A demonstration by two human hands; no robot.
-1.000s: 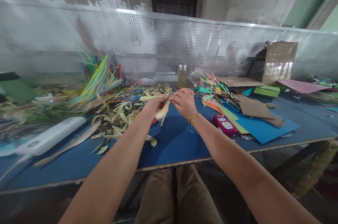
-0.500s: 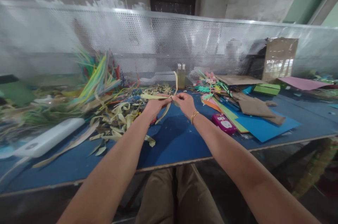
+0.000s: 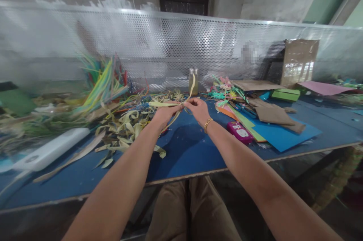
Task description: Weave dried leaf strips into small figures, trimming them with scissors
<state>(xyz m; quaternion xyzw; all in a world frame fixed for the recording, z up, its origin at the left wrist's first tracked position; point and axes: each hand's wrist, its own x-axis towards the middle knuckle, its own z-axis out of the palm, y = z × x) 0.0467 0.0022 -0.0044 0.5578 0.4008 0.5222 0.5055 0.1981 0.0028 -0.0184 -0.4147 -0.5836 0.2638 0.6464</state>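
Pale yellow-green leaf strips (image 3: 193, 85) cross between my two hands above the blue table. My left hand (image 3: 168, 111) is closed, thumb and fingers pinching the strips, with one flat end sticking out to the left and another hanging below. Close against it, my right hand (image 3: 197, 109) pinches the strips near where they cross; one strip rises from there in front of the bottle. How the strips are looped is partly hidden by my fingers. A heap of curled leaf strips (image 3: 129, 123) lies just left of my left hand.
A glass bottle (image 3: 193, 87) stands behind my hands against the perforated metal screen (image 3: 187, 40). To the right lie a purple case (image 3: 239, 132), blue paper (image 3: 286, 139) and brown cardboard (image 3: 273, 114). A white power strip (image 3: 52, 148) and colourful strips (image 3: 99, 86) are at left.
My hands stay close together at nearly the same spot. The upright strip now leans and curves differently, and the lower end has swung left beneath my left hand.
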